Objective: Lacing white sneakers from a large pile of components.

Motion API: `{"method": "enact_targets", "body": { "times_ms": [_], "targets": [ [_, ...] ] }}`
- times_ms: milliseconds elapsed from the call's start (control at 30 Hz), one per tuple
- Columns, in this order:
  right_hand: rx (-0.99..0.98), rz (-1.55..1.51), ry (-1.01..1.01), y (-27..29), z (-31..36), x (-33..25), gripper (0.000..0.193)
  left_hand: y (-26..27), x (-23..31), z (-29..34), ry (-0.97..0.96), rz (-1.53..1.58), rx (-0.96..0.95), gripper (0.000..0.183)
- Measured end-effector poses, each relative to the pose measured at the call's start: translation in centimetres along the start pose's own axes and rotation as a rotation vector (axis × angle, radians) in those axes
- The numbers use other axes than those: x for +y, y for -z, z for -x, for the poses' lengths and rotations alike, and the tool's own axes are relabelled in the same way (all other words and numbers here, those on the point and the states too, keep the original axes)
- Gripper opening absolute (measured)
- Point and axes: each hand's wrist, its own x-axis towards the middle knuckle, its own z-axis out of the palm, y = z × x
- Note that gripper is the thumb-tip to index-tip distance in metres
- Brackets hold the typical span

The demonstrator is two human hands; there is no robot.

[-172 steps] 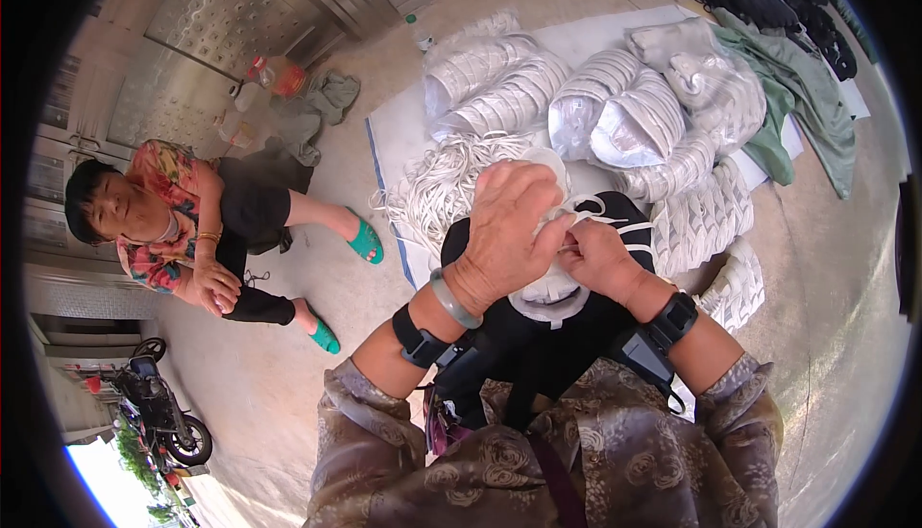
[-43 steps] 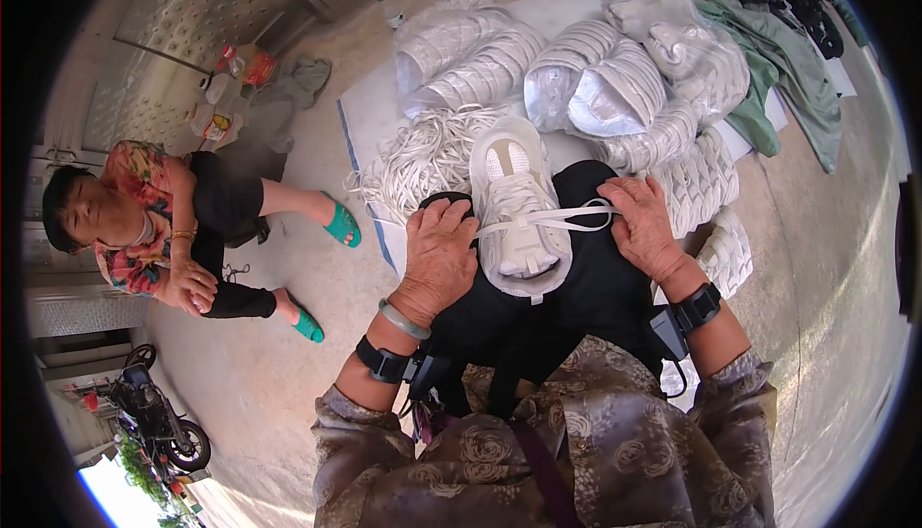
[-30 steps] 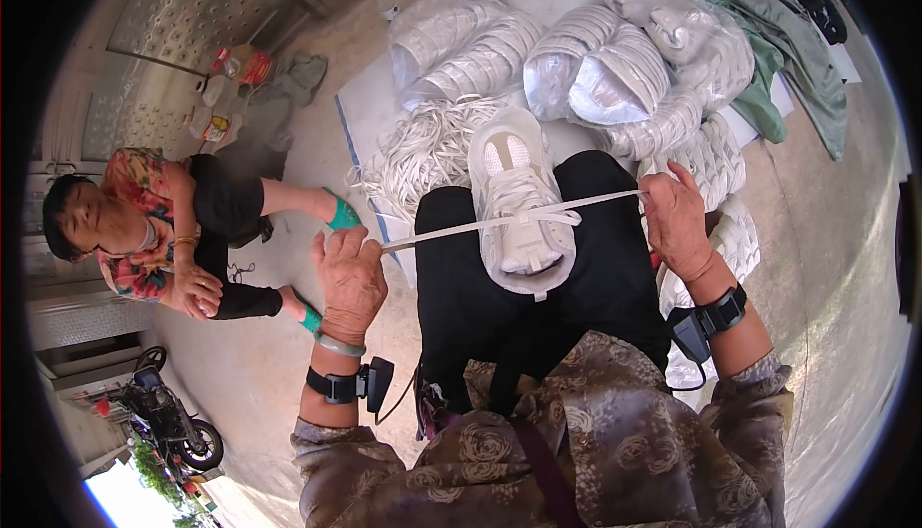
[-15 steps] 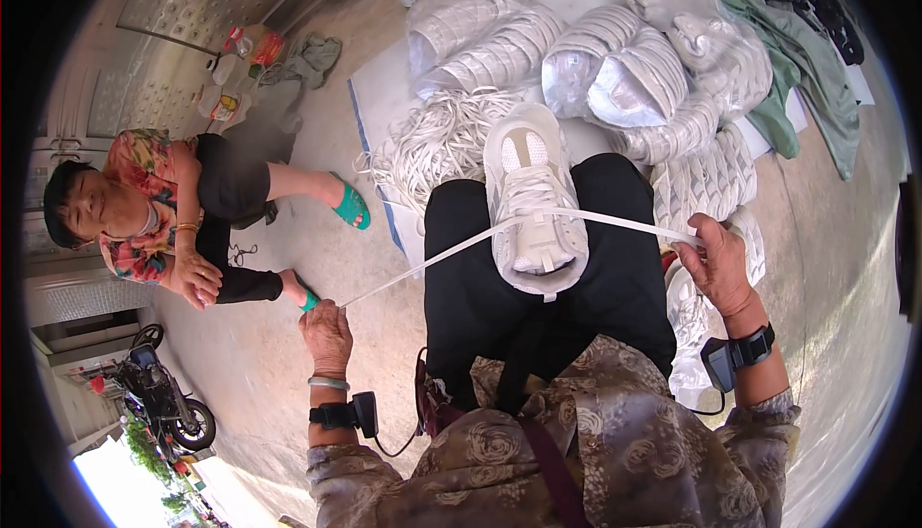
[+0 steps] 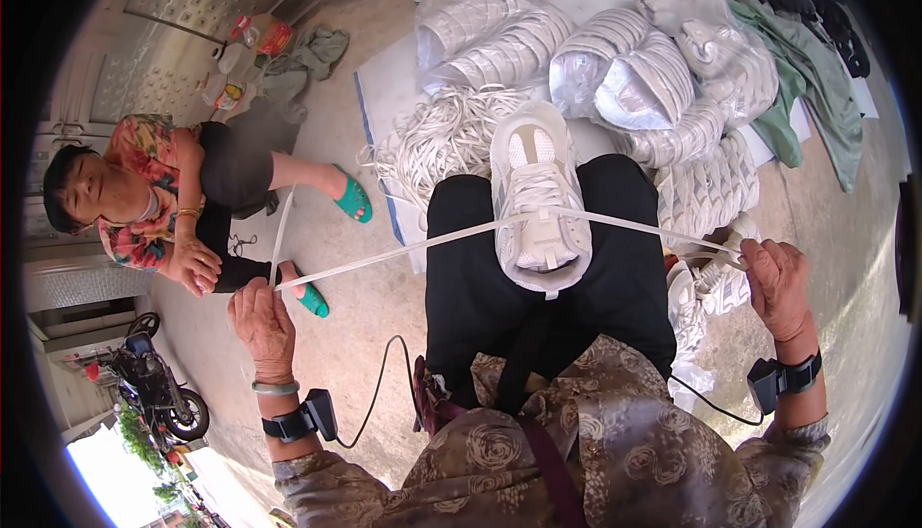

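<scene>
A white sneaker (image 5: pixel 538 203) rests on my lap between my black-trousered thighs, its toe pointing away from me. One flat white shoelace (image 5: pixel 411 251) runs through its eyelets, with both ends drawn out sideways. Off to the left, my left hand (image 5: pixel 262 328) is closed on one end, and a loose tail of lace rises above the fist. At the right my right hand (image 5: pixel 776 283) pinches the other end. Both strands look nearly straight between the shoe and my hands.
Beyond my knees lie a heap of loose white laces (image 5: pixel 451 134) and plastic-wrapped shoe parts (image 5: pixel 499 33) on a pale sheet. More shoes (image 5: pixel 706 182) stand by my right leg. A person (image 5: pixel 182 201) sits at the left; a motorcycle (image 5: pixel 158 389) is parked behind.
Both hands have moved outward, the left one further left and the right one further right. The lace ends are drawn out longer, and a tail now shows above my left hand.
</scene>
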Motion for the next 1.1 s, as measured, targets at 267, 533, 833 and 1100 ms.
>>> {"method": "enact_targets", "body": {
  "times_ms": [267, 533, 833, 1100],
  "targets": [
    [0.079, -0.128, -0.461, -7.0, 15.5, 7.2, 0.014, -11.5, -6.6, 13.3, 0.299, 0.464, -0.212, 0.012],
    [0.106, 0.018, -0.915, -8.3, 25.8, 11.7, 0.017, -13.3, -10.7, 18.3, 0.932, 0.843, -0.358, 0.019],
    [-0.265, -1.362, -1.253, -8.5, 8.1, -1.4, 0.034, -7.3, 8.1, 5.0, 0.801, 1.684, -1.234, 0.024],
    [-0.039, -0.914, -0.282, -12.2, -5.1, -9.9, 0.012, -5.8, 20.2, -2.6, -0.124, 1.420, -0.507, 0.017]
  ]
}}
